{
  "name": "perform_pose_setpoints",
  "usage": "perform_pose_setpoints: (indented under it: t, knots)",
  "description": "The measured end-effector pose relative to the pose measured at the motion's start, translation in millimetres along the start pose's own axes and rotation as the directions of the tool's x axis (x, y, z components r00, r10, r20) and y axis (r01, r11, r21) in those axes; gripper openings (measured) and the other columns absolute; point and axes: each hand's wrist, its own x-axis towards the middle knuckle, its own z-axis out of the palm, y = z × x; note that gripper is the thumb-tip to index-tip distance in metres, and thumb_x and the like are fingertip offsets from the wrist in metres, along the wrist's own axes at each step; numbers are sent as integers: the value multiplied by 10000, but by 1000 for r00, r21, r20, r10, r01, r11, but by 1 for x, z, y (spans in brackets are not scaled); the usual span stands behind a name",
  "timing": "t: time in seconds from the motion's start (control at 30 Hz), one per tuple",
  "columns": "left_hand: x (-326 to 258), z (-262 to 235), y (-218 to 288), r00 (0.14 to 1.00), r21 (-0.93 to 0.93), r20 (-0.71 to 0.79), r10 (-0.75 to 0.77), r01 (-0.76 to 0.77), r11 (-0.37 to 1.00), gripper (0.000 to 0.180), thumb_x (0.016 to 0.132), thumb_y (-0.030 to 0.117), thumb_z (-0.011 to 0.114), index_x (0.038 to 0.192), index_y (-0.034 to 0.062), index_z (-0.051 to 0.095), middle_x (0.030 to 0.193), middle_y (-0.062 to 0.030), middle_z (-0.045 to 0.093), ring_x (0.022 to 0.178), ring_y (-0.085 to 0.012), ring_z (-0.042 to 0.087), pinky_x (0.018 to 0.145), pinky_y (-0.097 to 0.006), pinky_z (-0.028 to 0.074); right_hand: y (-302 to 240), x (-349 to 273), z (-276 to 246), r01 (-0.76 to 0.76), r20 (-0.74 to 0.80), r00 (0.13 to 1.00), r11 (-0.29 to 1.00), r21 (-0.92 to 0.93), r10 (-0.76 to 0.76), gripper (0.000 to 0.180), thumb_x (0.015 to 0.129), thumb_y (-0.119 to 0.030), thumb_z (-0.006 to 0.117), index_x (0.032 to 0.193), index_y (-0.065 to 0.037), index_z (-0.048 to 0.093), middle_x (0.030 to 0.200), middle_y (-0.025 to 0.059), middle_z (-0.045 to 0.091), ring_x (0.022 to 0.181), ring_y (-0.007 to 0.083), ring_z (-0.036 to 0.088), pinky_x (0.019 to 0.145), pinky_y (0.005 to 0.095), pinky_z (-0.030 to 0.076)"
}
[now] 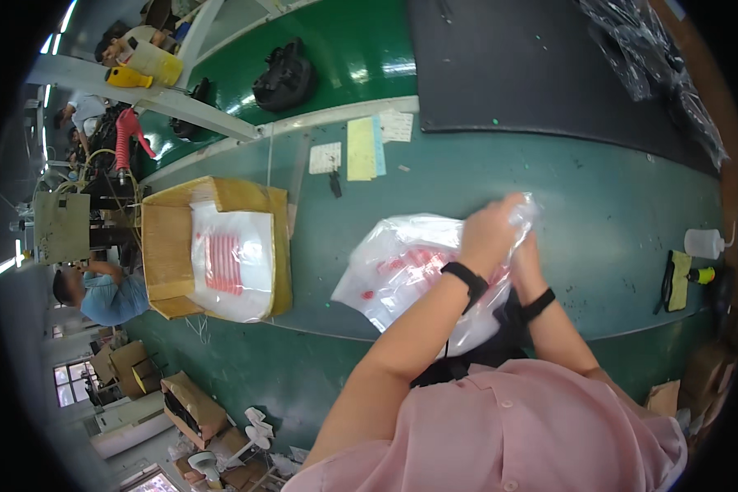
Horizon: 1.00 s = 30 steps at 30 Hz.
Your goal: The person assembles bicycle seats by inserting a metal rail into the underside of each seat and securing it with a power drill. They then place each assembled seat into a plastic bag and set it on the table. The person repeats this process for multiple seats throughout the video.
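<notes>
A clear plastic bag point(402, 275) with red printing lies over the near edge of the green table, its surface creased and shiny. My left hand point(488, 234) is closed on the bag's gathered right end, and some film sticks out past the fingers. Close beside it, my right hand point(526, 261) grips the same end; the film and the left hand hide part of its fingers. Black material point(512, 326) shows below the bag near my lap; I cannot tell whether it is inside the bag. Both wrists wear black bands.
To the left stands an open cardboard box point(279, 246) holding flat printed bags point(254, 254). Paper slips point(361, 148) lie at the back, near a black mat point(500, 74). A squeeze bottle point(703, 243) stands far right. Beyond the frame rail are black molded parts point(285, 75) and co-workers.
</notes>
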Motion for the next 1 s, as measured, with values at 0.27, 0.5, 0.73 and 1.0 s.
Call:
perform_pose_setpoints:
  t: [0.27, 0.5, 0.73, 1.0]
  knots:
    - [-17, -15, 13, 987, -254, -26, 161, -162, 953, 225, 816, 145, 568, 1028, 84, 616, 910, -192, 662, 848, -374, 631, 718, -429, 501, 9, 34, -20, -259, 151, 961, 947, 189, 233, 220, 945, -247, 541, 893, -43, 607, 803, 24, 615, 711, 107, 573, 616, 274, 469]
    - [27, -29, -30, 949, -364, -41, -313, 278, 889, 158, 849, 167, 566, 896, 28, 625, 807, -210, 649, 737, -383, 635, 651, -427, 500, -11, -8, 28, -114, 195, 975, 993, 34, 105, 237, 935, -200, 557, 959, 10, 663, 876, 9, 650, 771, 84, 567, 668, 254, 455]
    - [-11, -16, 23, 994, -152, 89, 70, -56, 987, 286, 842, 270, 567, 880, -13, 579, 784, -259, 621, 755, -447, 598, 669, -510, 479, 37, 54, -11, 28, 393, 905, 943, 330, -164, 160, 918, -154, 564, 893, -27, 658, 804, -7, 633, 732, 68, 550, 591, 272, 448]
    - [-16, -17, 16, 984, -134, -22, 176, -177, 975, 381, 902, 346, 587, 781, -10, 643, 689, -218, 624, 661, -400, 612, 594, -440, 480, -2, 45, -6, -201, 503, 864, 926, 320, 14, 167, 892, -139, 558, 755, -74, 627, 663, -48, 541, 669, 68, 523, 571, 264, 428]
